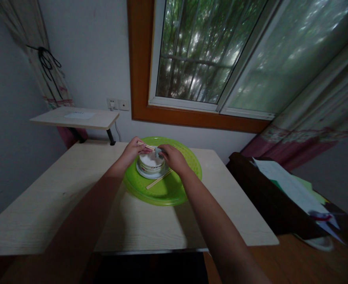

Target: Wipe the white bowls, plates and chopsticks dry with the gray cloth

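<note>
Above a stack of white bowls (151,162), my left hand (134,150) is closed round a pair of light wooden chopsticks (146,146). My right hand (174,157) pinches a small grey-blue cloth (157,152) against the far ends of those chopsticks. The bowls rest on a white plate (153,176), which lies on a round green tray (174,193). Another pair of chopsticks (159,180) lies slantwise on the tray, just right of the plate.
The tray stands on a pale wooden table (150,225). A small raised shelf (93,120) with a paper on it is at the back left. To the right, papers (289,189) lie on a dark piece of furniture. A window (209,59) is behind.
</note>
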The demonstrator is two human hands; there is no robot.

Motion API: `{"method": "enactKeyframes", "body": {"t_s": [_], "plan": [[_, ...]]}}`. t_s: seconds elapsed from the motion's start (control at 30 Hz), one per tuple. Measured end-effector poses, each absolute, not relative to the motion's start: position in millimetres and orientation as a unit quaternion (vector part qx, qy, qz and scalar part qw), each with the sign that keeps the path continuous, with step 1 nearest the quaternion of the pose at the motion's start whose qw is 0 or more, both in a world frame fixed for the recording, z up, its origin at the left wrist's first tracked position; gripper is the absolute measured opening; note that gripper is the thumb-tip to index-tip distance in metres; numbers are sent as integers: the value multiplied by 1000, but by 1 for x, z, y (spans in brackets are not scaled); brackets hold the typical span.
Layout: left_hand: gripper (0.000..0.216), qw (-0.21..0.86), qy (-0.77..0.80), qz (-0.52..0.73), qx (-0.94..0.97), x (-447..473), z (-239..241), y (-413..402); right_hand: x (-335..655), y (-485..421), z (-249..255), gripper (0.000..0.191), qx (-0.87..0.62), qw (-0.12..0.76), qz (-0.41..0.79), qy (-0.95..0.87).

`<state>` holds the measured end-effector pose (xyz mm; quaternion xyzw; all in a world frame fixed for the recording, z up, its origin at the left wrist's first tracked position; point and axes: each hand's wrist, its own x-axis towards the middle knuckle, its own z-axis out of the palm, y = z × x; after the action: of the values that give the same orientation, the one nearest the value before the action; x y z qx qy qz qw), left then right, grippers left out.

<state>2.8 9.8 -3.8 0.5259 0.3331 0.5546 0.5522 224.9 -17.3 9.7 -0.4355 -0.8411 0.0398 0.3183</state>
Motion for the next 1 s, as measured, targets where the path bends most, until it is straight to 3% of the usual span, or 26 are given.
{"method": "enactKeyframes", "body": {"t_s": [0.33, 0.5, 0.63, 0.87, 1.0], "plan": [[17, 452, 379, 692, 416, -9, -7, 19, 246, -8, 9, 26, -563, 364, 2, -742], [17, 469, 371, 667, 444, -7, -7, 17, 252, -8, 13, 29, -555, 463, -60, -688], [22, 520, 349, 598, 500, 0, -6, 14, 244, -13, 19, 27, -496, 488, -86, -713], [25, 552, 324, 555, 531, 5, -4, 14, 223, -16, 14, 30, -390, 355, -29, -849], [28, 554, 316, 561, 528, 4, -4, 13, 220, -16, 11, 31, -368, 339, 5, -866]]}}
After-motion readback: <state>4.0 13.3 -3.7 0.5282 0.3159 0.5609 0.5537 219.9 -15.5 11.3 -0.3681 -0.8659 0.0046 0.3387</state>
